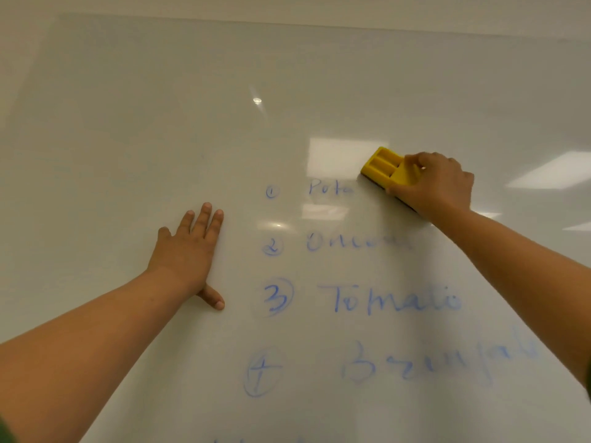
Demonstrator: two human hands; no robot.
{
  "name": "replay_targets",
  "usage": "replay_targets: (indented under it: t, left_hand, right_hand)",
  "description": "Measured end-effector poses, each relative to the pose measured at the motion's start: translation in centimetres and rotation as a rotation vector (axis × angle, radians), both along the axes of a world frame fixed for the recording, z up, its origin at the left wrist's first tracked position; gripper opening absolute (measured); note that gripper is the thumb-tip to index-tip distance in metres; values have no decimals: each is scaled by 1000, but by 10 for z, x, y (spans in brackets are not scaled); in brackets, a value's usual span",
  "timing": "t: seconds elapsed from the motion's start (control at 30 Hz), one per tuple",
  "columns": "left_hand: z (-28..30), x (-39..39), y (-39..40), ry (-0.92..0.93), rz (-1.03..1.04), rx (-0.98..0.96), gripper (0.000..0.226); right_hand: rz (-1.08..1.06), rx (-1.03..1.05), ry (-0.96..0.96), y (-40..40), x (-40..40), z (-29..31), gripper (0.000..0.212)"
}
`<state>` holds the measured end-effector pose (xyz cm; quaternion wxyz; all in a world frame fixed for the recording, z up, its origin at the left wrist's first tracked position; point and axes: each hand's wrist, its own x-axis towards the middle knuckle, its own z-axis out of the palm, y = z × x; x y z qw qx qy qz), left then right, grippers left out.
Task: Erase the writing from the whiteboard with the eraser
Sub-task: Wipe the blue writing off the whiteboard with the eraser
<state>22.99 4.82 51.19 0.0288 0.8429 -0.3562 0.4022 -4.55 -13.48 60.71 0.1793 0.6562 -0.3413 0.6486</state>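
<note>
A large whiteboard (134, 116) fills the view. Blue writing (383, 302) runs down it as a numbered list of several lines; the first line reads only "Pota" (329, 188), with bare board to its right. My right hand (438, 183) grips a yellow eraser (383, 166) and presses it flat against the board just right of that first line. My left hand (188, 251) lies flat on the board with fingers spread, left of the list, holding nothing.
The board's top edge (319, 25) meets a pale wall above. Reflections of ceiling lights (543, 171) show on the right half of the board. A faint trace of more writing (256, 440) shows at the bottom edge.
</note>
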Motion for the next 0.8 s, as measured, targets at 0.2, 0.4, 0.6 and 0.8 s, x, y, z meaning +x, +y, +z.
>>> replay_targets:
  t: [0.2,0.4,0.6,0.8]
  left_hand:
    - [-1,2,1,-3,-17,-7,152]
    - [-1,3,1,5,-44,-13,151]
    - [-1,7,0,19,-68,-18,152]
    - [-2,7,0,6,-61,-10,152]
  right_hand:
    - [32,-52,11,21,45,9,53]
    - [2,-161,224,16,33,-23,55]
    - [12,-16,-21,18,31,16,53]
    - [27,-138,120,31,65,4,51]
